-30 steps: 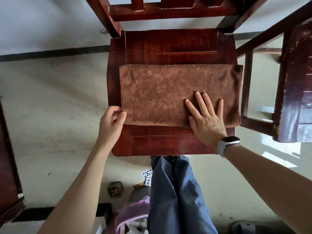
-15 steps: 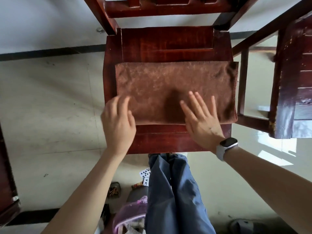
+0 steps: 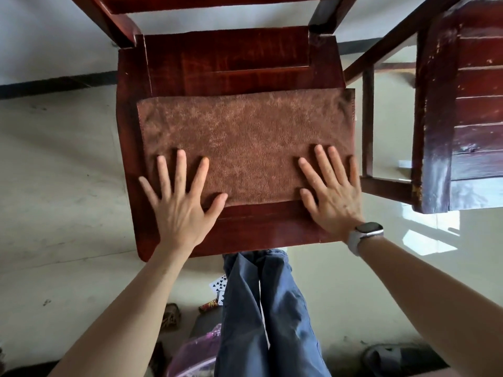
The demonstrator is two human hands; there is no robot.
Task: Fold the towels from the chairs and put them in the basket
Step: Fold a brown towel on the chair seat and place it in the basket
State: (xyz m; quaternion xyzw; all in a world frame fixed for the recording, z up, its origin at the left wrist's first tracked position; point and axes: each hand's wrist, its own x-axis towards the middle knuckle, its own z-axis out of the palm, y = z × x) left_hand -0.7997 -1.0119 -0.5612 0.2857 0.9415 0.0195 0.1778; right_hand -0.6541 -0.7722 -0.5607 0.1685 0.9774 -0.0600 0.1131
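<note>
Brown terry towel [image 3: 245,142], folded to rectangle, flat on dark red wooden chair seat [image 3: 226,63], long axis left-right. Left hand [image 3: 177,202] and right hand [image 3: 332,194] flat, fingers spread, pressing near corners. Next fold likely end-to-end; either hand equally placed.

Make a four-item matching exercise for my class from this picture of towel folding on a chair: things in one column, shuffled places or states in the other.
Things
1. brown terry towel
2. left hand
3. white-strapped wristwatch
4. playing cards

Places or states
A. on the floor beside the blue trouser legs
B. worn on the right wrist
C. folded flat on the red wooden chair seat
D. fingers spread on the towel's near left corner

Pairs: 1-C, 2-D, 3-B, 4-A
</note>
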